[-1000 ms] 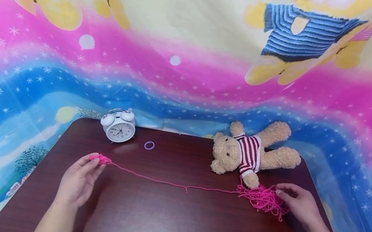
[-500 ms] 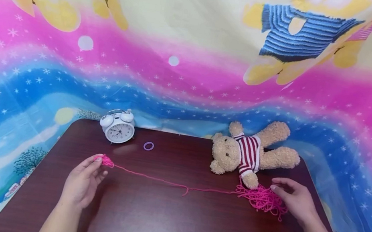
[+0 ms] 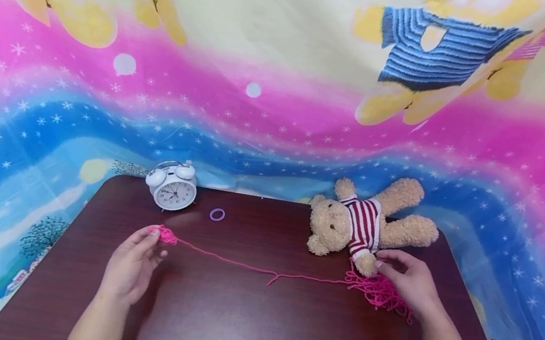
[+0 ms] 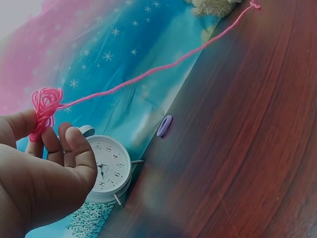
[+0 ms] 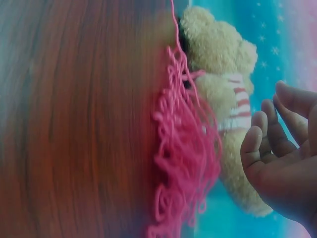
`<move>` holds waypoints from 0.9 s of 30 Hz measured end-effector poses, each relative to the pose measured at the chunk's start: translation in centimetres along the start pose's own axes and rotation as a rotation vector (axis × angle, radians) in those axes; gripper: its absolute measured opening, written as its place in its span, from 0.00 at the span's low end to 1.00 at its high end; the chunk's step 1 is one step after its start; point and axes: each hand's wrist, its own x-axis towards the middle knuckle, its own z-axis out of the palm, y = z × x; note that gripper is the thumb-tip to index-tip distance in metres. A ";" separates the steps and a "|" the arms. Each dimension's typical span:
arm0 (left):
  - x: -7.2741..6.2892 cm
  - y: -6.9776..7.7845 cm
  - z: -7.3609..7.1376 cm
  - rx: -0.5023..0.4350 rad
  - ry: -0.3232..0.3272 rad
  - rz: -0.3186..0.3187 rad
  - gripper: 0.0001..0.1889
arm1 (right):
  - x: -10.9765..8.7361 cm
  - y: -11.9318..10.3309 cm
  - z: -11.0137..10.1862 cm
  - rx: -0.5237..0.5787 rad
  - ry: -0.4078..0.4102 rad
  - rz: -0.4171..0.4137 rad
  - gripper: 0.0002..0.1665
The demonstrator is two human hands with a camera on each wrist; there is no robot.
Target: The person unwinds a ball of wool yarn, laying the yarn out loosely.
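Between thumb and fingertips, my left hand [image 3: 131,266] pinches a small looped bundle of pink yarn [image 3: 167,235], held above the table's left side. From it one strand [image 3: 231,261] runs right to a loose tangled pile of pink yarn [image 3: 383,294]. Over that pile hovers my right hand [image 3: 410,281], near the paw of a teddy bear [image 3: 365,226] in a striped shirt. In the right wrist view this hand [image 5: 282,148] has loosely bent fingers with nothing between them, apart from the yarn pile [image 5: 185,144]. The left wrist view shows the bundle's loops [image 4: 47,106] at the fingertips.
A white twin-bell alarm clock [image 3: 175,190] stands at the back left of the dark wooden table [image 3: 247,332]. Right of it lies a purple ring [image 3: 217,215]. A printed cloth [image 3: 256,138] hangs behind and beside the table.
My left hand has moved a little to the right with the yarn bundle, and the strand sags slightly. My right hand has moved left across the yarn pile towards the bear's paw.
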 end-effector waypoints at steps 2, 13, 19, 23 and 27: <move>0.0 -0.1 0.1 0.008 -0.007 -0.007 0.06 | 0.1 -0.4 0.5 0.017 -0.011 0.001 0.23; 0.3 -0.3 0.9 0.025 -0.029 -0.017 0.01 | 0.8 -2.0 3.6 0.090 -0.049 -0.046 0.22; 0.5 -0.7 1.4 0.049 -0.016 -0.027 0.02 | 1.1 -3.1 5.1 0.105 -0.076 -0.083 0.19; 0.7 -1.0 1.8 0.080 -0.007 -0.027 0.04 | 1.1 -3.8 6.0 0.107 -0.086 -0.121 0.17; 0.9 -1.3 2.2 0.143 0.013 -0.018 0.07 | 1.1 -4.4 6.9 0.103 -0.098 -0.150 0.17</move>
